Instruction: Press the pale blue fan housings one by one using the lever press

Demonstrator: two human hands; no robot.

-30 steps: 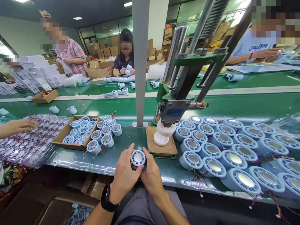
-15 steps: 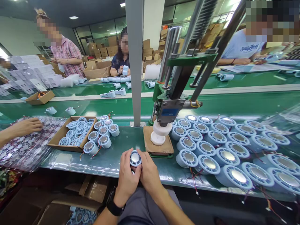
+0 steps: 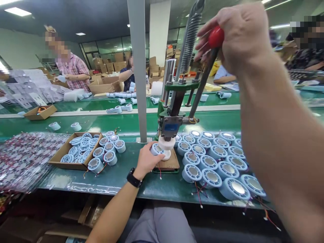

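Note:
My left hand is closed on a light-blue round housing with a silver disc in its top. It holds the housing tilted at the left edge of the hand press, by the gap between the white upper pad and the white lower seat. A thin wire with a small connector hangs below. High on the right, my right hand rests round the red knob of the press lever, palm against it and fingers partly extended.
Rows of similar housings with trailing wires stand right of the press. A cardboard box of blue rings, a small group of housings and plastic-wrapped parts lie left. A grey post rises behind; people work across the bench.
My left hand has carried the housing forward to the press. My right hand has left the housing and risen to the lever's red knob. The other person's hand at left is gone from view.

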